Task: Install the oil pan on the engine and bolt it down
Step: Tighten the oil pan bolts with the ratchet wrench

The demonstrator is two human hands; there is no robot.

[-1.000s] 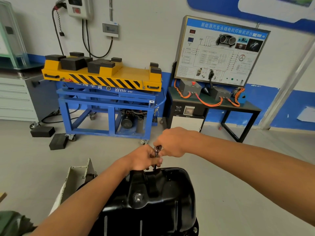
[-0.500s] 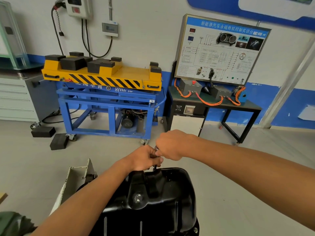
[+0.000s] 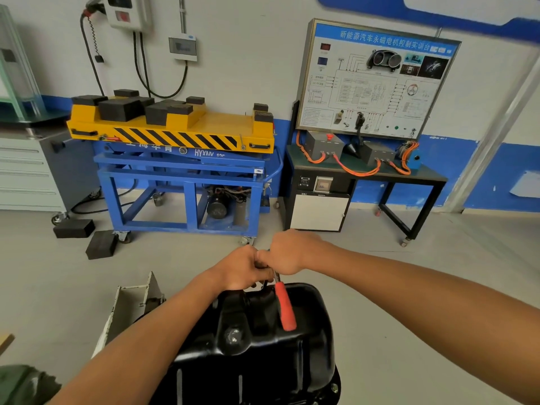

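A glossy black oil pan lies bottom-up at the lower centre, its drain plug facing me. At its far edge my left hand and my right hand meet, both closed around the head end of a ratchet wrench. Its red handle slants down over the pan towards me. The socket and the bolt under it are hidden by my fingers. A bolt head shows on the flange at lower right.
A white metal bracket of the engine stand sticks out left of the pan. Beyond are a blue and yellow lift table, black rubber blocks on the floor, a grey drawer cabinet and a trainer board bench.
The ratchet's red handle has swung into sight over the pan; it was hidden behind my hands before. Both hands stay at the pan's far edge.
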